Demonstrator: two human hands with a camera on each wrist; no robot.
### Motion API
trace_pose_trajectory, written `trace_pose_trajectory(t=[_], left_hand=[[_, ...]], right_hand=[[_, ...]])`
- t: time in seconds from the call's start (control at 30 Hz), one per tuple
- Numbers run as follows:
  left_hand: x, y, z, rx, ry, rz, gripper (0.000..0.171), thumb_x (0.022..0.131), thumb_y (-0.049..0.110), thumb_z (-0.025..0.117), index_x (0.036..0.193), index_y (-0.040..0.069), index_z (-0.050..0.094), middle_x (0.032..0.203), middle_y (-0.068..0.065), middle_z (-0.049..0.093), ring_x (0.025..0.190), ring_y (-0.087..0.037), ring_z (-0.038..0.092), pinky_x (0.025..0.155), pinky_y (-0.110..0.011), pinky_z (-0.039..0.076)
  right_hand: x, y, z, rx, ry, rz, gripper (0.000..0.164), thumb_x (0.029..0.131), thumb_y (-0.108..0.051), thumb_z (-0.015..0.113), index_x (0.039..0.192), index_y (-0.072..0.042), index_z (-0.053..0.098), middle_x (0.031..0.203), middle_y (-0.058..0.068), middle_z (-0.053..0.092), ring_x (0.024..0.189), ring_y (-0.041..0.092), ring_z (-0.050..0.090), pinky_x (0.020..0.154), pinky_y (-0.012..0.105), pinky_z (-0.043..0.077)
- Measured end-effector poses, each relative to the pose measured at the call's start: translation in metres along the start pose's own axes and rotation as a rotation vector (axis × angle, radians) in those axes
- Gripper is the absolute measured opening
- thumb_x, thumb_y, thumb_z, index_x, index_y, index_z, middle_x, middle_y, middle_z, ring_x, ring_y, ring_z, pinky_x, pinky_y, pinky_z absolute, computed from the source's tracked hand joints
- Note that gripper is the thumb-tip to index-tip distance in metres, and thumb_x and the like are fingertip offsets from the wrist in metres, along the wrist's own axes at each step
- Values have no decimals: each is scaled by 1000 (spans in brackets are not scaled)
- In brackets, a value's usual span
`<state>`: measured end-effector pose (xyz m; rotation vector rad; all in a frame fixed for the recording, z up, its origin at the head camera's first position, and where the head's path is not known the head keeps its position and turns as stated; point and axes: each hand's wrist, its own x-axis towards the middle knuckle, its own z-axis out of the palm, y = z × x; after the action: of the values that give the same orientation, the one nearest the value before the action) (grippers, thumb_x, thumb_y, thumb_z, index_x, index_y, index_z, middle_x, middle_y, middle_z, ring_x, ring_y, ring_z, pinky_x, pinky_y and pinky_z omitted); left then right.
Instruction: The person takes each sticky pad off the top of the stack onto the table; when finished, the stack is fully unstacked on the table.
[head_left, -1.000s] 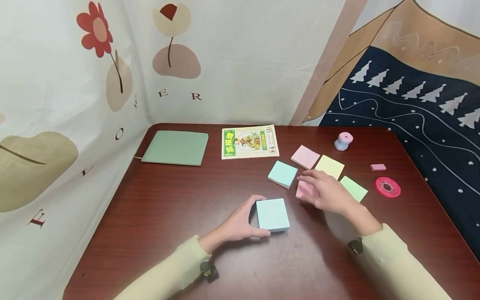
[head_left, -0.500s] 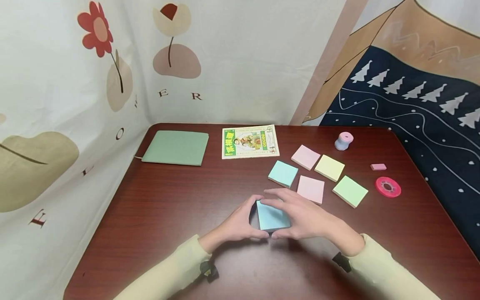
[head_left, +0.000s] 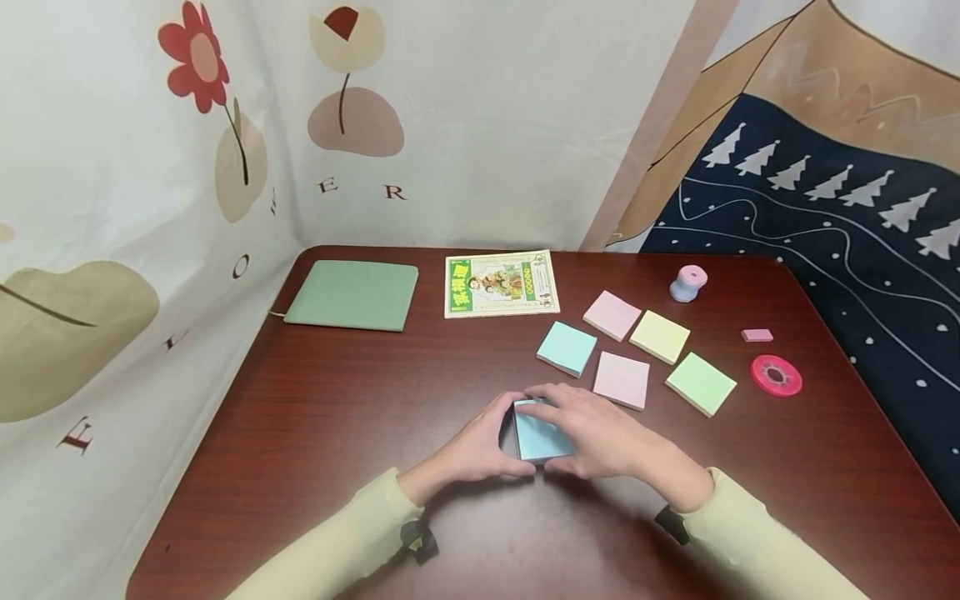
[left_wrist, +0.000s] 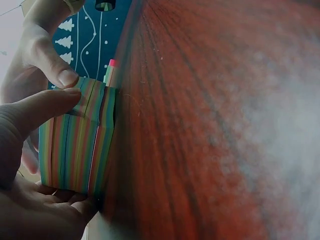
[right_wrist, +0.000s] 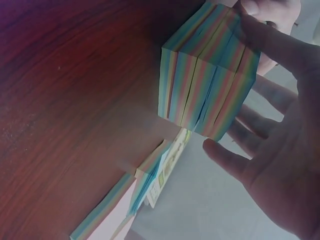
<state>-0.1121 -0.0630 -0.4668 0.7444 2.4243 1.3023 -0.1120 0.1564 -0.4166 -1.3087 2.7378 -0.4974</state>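
Note:
A stack of sticky note pads, pale blue on top, rests on the table between both hands. Striped, multicoloured edges show along its sides in the left wrist view. My left hand holds its left part, thumb at the near side and fingers at the far side. From the right, my right hand grips the same stack, thumb at the near edge, fingers reaching over the top and far edge. Beyond it lie separate pads: a blue pad, a near pink pad and others.
Farther right are a second pink pad, a yellow pad, a green pad, a pink-and-blue spool-shaped item, a small pink block and a pink ring. A green notebook and illustrated booklet lie at the back.
My right hand has moved left from over the near pink pad to the blue-topped stack and closed in around it. The left hand has stayed at the stack.

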Motion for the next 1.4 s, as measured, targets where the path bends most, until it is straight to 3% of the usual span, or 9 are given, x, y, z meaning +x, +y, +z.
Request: trace_pose_trajectory(t=[0.4,0.6,0.83,1.07,1.23,1.4], left_hand=[[0,0,0,16,1,-6,88,69,24,89,141,11,40,130,-1,52,107,-16,52,92,-34,43],[-1,0,0,17,1,-2,89,68,23,89,141,11,40,133,-2,51,113,-16,51,97,-37,41],[1,0,1,16,7,8,86,65,21,90,137,13,43,127,2,53,112,-14,50,98,-37,40],[1,1,0,15,-2,-8,86,66,21,89,137,13,43,127,2,52,114,-14,49,99,-38,39],[1,1,1,22,-5,-10,86,66,22,89,137,13,42,128,2,52,114,-14,49,100,-39,39],[1,2,1,22,-8,-12,86,67,22,89,137,14,42,127,2,52,113,-14,49,98,-38,39]], right_hand=[[0,0,-1,-22,1,50,69,75,-36,84,136,-18,58,132,2,53,113,17,53,90,35,48],[-11,2,-6,10,41,92,68,72,-34,85,134,-18,60,129,3,55,109,17,55,85,36,49],[-55,20,-20,53,156,255,74,70,-35,88,136,-19,59,130,1,54,106,17,53,76,35,50],[-107,44,-25,5,164,476,76,68,-30,90,135,-16,57,131,10,52,109,29,50,75,45,51],[-130,53,-20,-19,132,544,74,67,-28,89,133,-13,59,130,15,53,109,33,51,72,48,51],[-138,57,-10,-18,112,575,72,69,-27,88,133,-10,59,127,16,54,105,32,53,68,46,50]])
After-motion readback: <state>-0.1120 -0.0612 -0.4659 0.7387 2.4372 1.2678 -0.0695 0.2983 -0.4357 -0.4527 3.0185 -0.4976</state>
